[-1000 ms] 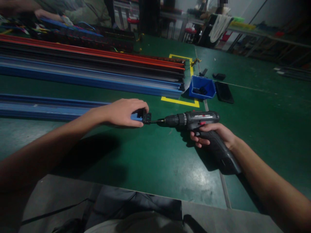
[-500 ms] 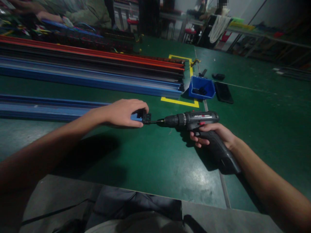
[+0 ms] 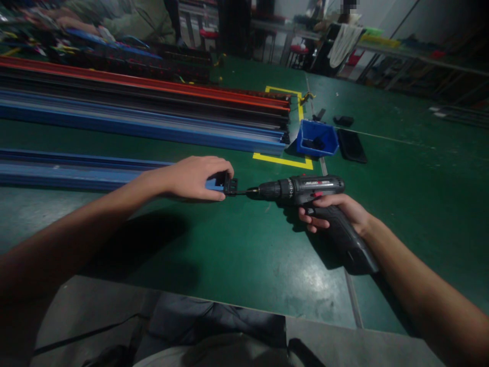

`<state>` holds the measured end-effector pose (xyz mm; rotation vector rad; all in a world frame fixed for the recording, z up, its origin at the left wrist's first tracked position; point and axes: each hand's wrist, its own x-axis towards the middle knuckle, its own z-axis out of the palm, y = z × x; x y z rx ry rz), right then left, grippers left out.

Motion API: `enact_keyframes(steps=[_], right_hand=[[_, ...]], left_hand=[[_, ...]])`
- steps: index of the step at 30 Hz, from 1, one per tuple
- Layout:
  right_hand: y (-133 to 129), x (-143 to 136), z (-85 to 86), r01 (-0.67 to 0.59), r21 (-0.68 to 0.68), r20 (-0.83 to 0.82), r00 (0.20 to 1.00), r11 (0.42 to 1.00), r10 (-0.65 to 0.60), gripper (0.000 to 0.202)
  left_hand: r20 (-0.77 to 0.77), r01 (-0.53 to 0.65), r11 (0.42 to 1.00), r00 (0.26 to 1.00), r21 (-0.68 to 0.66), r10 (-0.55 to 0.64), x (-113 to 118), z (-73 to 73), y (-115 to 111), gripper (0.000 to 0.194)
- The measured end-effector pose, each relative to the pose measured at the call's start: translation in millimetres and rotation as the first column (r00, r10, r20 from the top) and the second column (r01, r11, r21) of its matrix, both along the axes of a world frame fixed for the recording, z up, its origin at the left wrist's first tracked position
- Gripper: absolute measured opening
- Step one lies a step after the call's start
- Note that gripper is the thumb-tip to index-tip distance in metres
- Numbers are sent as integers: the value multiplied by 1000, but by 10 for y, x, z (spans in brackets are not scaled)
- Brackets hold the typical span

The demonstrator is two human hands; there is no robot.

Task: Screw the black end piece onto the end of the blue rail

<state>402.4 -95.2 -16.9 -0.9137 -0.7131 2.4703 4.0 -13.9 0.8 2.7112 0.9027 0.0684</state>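
Note:
My left hand (image 3: 194, 177) is closed round the right end of a long blue profile rail (image 3: 95, 175) lying on the green table. A black end cap (image 3: 231, 186) sits at that end, between my thumb and fingers. In my right hand (image 3: 351, 211) is a black cordless drill (image 3: 315, 188), held by its grip with the chuck pointing left. Its thin bit (image 3: 244, 192) reaches the cap's outer face, roughly in line with the rail. Whether a screw sits at the bit's tip I cannot tell.
Several blue, black and red rails (image 3: 153, 122) lie behind, their ends inside yellow tape (image 3: 282, 160). A blue bin (image 3: 317, 138) with black parts stands beside a dark flat tray-like object (image 3: 352, 145). Another person's sleeve (image 3: 133, 20) is at the far left. The table's front edge (image 3: 229, 304) runs nearby.

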Motion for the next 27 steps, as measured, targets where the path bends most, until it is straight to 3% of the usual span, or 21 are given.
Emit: enact_keyframes(steps=[27], right_hand=[[-1,11,-11,-5,4,9,1000,1000,5,24]], left_hand=[[-3,-5,1000,1000,-2,5,9,15,-8,50]])
